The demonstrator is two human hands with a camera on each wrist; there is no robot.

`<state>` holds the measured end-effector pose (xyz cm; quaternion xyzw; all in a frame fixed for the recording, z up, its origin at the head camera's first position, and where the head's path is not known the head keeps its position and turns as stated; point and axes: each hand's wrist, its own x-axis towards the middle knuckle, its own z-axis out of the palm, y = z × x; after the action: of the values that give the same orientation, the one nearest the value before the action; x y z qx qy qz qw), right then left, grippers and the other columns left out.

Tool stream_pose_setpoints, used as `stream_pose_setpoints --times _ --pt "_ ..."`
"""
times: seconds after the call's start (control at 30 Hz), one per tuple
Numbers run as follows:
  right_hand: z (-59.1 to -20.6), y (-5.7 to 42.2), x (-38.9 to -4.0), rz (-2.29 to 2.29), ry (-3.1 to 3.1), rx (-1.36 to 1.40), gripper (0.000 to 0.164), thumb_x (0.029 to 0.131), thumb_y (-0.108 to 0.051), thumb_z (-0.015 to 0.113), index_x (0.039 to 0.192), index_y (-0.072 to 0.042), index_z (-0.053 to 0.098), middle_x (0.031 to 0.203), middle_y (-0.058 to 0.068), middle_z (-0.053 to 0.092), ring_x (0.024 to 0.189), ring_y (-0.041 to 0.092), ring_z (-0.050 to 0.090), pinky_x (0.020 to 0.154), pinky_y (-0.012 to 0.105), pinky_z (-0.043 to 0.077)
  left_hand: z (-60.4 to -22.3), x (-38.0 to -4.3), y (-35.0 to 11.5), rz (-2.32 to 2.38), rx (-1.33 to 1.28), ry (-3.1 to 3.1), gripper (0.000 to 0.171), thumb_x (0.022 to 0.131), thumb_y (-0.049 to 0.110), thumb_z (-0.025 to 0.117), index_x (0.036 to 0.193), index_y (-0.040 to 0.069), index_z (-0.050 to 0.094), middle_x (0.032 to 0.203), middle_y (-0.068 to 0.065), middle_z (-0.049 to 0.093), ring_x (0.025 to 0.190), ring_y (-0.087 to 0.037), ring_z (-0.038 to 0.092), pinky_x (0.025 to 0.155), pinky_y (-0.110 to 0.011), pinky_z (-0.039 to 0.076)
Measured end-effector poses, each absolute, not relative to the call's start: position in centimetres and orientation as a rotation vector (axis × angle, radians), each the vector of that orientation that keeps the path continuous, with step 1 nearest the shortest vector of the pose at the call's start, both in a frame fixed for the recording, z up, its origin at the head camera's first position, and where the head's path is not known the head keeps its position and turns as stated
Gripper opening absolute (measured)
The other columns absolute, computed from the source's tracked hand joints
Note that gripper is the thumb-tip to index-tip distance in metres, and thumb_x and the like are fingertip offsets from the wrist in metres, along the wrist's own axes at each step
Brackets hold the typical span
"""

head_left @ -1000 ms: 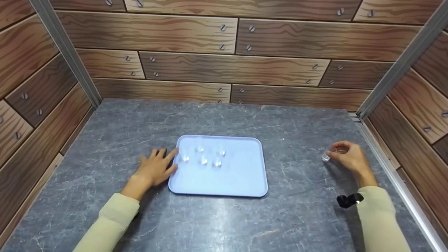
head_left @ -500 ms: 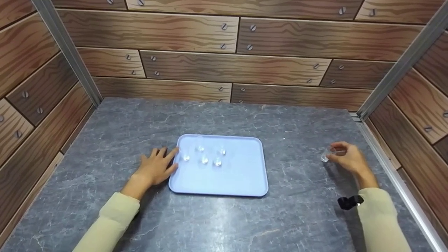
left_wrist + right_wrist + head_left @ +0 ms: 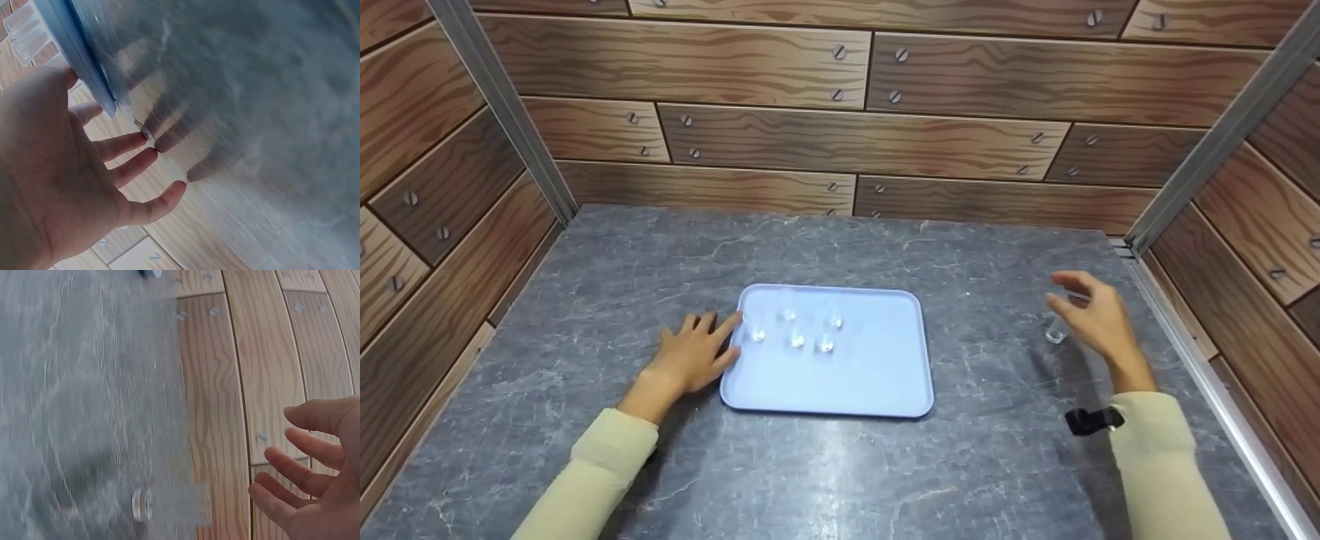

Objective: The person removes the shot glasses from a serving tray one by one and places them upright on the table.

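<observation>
Right now, the right hand (image 3: 1099, 315) has its thumb and fingers apart and holds nothing. Near it, not touching, a small, see-through, round cup (image 3: 1056, 332) stands upright on the grey, stone-patterned table (image 3: 997, 427). The left hand (image 3: 690, 356) has spread fingers and touches the left edge of the pale blue, flat tray (image 3: 825, 386), where five see-through cups (image 3: 796, 340) stand. The step seems to be about the lone cup; moving it calls for a soft pinch round its sides.
</observation>
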<state>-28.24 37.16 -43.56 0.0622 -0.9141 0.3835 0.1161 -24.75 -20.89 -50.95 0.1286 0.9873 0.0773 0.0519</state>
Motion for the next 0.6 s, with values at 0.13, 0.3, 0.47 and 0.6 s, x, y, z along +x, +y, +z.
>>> stream_pose_setpoints --times 0.13,0.3,0.47,0.6 --pt "-43.7 35.5 -28.5 1.171 -2.644 0.22 0.038 0.098 -0.008 0.068 0.131 0.009 0.062 0.134 0.032 0.063 0.128 0.045 0.057 0.092 0.0 0.04 -50.9 -24.8 -20.9 0.236 0.398 2.997 0.06 0.108 0.045 0.044 0.163 0.022 0.033 0.154 -0.027 0.044 0.142 -0.05 0.04 0.1 -0.083 0.034" --pt "-44.4 33.4 -29.0 1.188 -2.666 0.282 0.036 0.095 -0.001 0.068 0.129 0.011 0.063 0.131 0.032 0.065 0.127 0.045 0.059 0.105 0.022 0.05 -50.8 -25.0 -20.9 0.244 0.399 2.992 0.06 0.108 0.045 0.044 0.163 0.023 0.032 0.154 -0.027 0.043 0.141 -0.049 0.04 0.1 -0.082 0.035" --pt "-45.0 31.9 -29.1 1.139 -2.72 0.352 0.035 0.095 0.0 0.068 0.128 0.01 0.064 0.131 0.03 0.066 0.128 0.046 0.06 0.11 0.055 0.047 -50.8 -24.9 -21.0 0.249 0.396 2.993 0.061 0.108 0.046 0.045 0.163 0.023 0.033 0.154 -0.027 0.044 0.141 -0.05 0.04 0.101 -0.083 0.034" --pt "-45.2 31.0 -29.0 1.15 -2.73 0.418 0.034 0.094 0.001 0.068 0.127 0.011 0.064 0.13 0.031 0.066 0.127 0.048 0.06 0.11 0.058 0.047 -50.8 -24.9 -20.9 0.246 0.396 2.992 0.061 0.108 0.046 0.046 0.163 0.022 0.033 0.154 -0.027 0.044 0.141 -0.05 0.04 0.101 -0.084 0.033"
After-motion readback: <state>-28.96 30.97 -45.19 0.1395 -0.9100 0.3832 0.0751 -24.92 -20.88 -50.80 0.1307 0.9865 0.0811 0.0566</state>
